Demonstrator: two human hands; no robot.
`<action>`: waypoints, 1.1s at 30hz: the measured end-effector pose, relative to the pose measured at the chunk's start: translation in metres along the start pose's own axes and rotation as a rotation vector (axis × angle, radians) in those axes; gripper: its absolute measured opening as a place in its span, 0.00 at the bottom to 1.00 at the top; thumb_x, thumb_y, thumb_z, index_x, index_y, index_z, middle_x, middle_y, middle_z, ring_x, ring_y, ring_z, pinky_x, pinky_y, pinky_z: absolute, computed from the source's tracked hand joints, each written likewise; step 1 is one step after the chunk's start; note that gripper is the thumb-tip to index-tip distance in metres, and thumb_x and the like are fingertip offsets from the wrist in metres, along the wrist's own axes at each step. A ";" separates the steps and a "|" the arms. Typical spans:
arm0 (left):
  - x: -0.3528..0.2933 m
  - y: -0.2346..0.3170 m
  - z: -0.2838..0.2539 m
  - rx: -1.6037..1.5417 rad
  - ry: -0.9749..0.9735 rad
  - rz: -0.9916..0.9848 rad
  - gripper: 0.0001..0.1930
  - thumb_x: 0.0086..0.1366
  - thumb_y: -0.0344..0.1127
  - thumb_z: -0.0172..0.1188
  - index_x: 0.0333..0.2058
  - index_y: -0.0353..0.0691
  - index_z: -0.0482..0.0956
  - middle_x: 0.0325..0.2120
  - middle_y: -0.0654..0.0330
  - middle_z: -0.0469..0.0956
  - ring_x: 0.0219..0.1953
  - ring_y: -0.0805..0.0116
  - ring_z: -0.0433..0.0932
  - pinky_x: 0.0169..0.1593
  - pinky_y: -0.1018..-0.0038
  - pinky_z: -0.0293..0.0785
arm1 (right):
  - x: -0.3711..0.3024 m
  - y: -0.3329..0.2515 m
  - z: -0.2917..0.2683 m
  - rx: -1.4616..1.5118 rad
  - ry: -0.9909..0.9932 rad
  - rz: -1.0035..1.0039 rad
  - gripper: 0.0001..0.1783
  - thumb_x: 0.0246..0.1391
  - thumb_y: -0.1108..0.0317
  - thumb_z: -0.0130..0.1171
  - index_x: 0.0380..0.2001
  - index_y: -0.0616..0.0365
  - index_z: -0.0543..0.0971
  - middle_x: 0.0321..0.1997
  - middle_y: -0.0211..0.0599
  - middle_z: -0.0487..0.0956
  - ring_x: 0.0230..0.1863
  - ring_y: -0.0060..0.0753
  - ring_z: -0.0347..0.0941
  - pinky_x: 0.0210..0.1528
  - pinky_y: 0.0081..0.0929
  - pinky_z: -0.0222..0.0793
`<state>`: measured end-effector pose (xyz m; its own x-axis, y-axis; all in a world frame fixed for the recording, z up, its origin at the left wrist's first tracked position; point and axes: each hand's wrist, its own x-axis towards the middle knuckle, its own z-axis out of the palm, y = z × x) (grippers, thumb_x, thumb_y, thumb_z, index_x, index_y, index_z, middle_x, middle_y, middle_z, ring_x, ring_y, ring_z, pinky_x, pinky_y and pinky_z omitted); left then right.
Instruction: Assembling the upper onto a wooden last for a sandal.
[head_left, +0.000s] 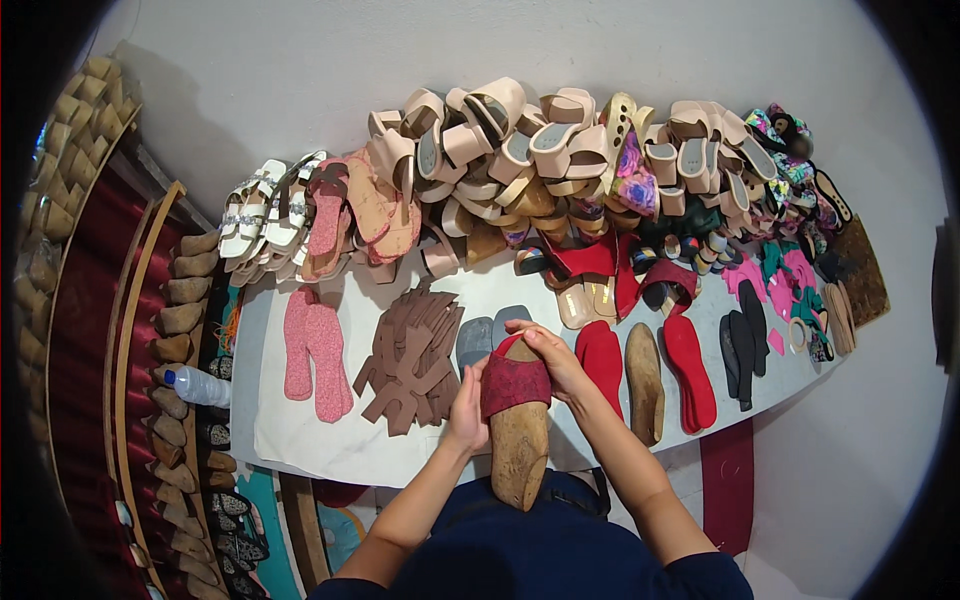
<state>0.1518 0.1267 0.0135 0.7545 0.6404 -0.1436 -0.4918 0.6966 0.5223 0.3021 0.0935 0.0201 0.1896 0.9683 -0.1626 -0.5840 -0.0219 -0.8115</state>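
Between my hands, close to my body, is a wooden shoe last [520, 452] with its toe end pointing toward me. A dark red patterned shoe upper [516, 388] wraps around its middle as a broad band. My left hand [468, 408] holds the band's left side against the last. With my right hand [552, 358] I grip the far end of the last, thumb and fingers at a thin red edge there. Just beyond lie grey insoles [475, 340], partly hidden by my hands. Red insoles [600, 365] rest to the right of my right hand.
On the white-covered table [285, 440] are pink insoles [312, 350], brown cut strips [412, 360], another wooden last [644, 385], more red insoles [688, 375] and black pieces [742, 350]. Heeled sandals [510, 140] pile along the wall. A plastic bottle [200, 387] and racks of lasts [182, 320] stand left.
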 end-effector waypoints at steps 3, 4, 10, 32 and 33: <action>-0.018 -0.015 -0.036 -0.088 -0.064 -0.036 0.19 0.61 0.33 0.36 0.50 0.30 0.59 0.49 0.53 0.62 0.52 0.64 0.61 0.56 0.71 0.53 | -0.001 -0.006 0.000 0.038 0.014 0.040 0.18 0.53 0.61 0.48 0.42 0.62 0.69 0.39 0.32 0.70 0.38 0.20 0.67 0.41 0.19 0.65; -0.025 -0.019 -0.046 -0.089 -0.062 -0.036 0.19 0.61 0.33 0.36 0.50 0.30 0.59 0.49 0.53 0.62 0.52 0.64 0.61 0.56 0.71 0.53 | -0.001 -0.006 0.000 0.038 0.014 0.042 0.18 0.53 0.61 0.48 0.42 0.62 0.69 0.39 0.32 0.70 0.38 0.20 0.67 0.41 0.19 0.65; -0.033 0.002 -0.067 0.705 -0.233 -0.007 0.23 0.51 0.23 0.49 0.48 0.28 0.64 0.46 0.55 0.63 0.51 0.68 0.60 0.54 0.74 0.53 | -0.003 -0.001 -0.013 0.088 0.077 0.057 0.16 0.54 0.61 0.47 0.42 0.60 0.69 0.35 0.32 0.71 0.36 0.21 0.69 0.39 0.20 0.67; -0.021 0.040 -0.045 0.678 0.063 -0.436 0.29 0.64 0.53 0.32 0.40 0.30 0.71 0.39 0.58 0.71 0.43 0.71 0.68 0.48 0.77 0.62 | 0.007 0.006 -0.005 0.017 0.093 0.090 0.14 0.52 0.62 0.51 0.35 0.62 0.73 0.35 0.29 0.71 0.37 0.18 0.66 0.40 0.16 0.63; -0.013 0.039 -0.047 0.770 0.019 -0.404 0.35 0.62 0.59 0.27 0.41 0.31 0.71 0.37 0.56 0.73 0.40 0.71 0.71 0.45 0.77 0.65 | 0.008 0.006 -0.004 0.020 0.084 0.101 0.14 0.51 0.62 0.51 0.35 0.62 0.73 0.35 0.28 0.71 0.36 0.18 0.66 0.40 0.16 0.63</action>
<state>0.1022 0.1608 -0.0038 0.7970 0.4012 -0.4515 0.2487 0.4633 0.8506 0.3032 0.1001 0.0113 0.1936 0.9372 -0.2900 -0.6192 -0.1126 -0.7771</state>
